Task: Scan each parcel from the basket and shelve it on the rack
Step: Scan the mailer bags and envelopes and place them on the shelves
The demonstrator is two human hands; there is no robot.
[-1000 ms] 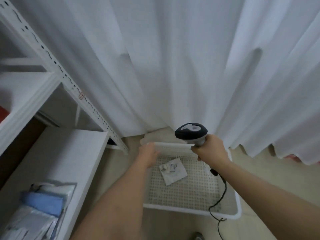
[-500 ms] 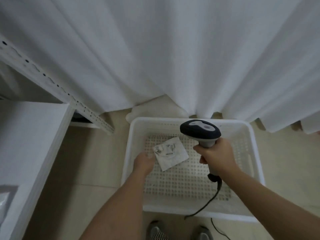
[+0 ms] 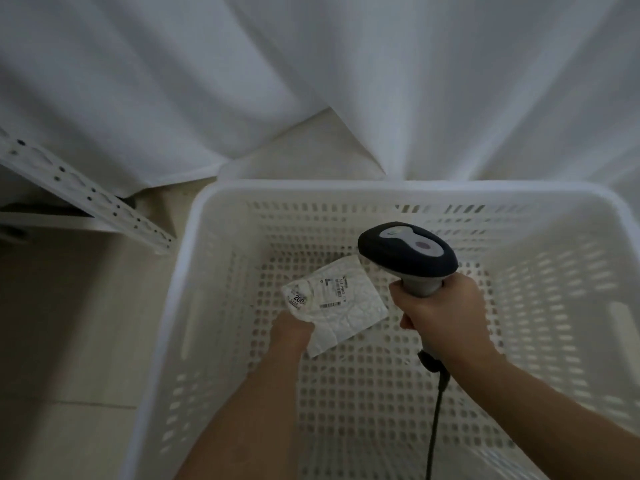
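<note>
Left hand (image 3: 292,329) grips parcel (image 3: 341,303) lying diagonally, label up, in basket (image 3: 194,271); right hand (image 3: 440,317) grasps scanner (image 3: 407,252).

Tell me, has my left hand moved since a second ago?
Yes. The left hand was up at the far rim of the basket; it has since come down inside toward the floor and now grips the near-left corner of the parcel.

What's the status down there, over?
Left hand grips the white parcel inside the basket. Right hand holds the scanner beside it. Parcel label faces up. Nothing in the way.
</note>
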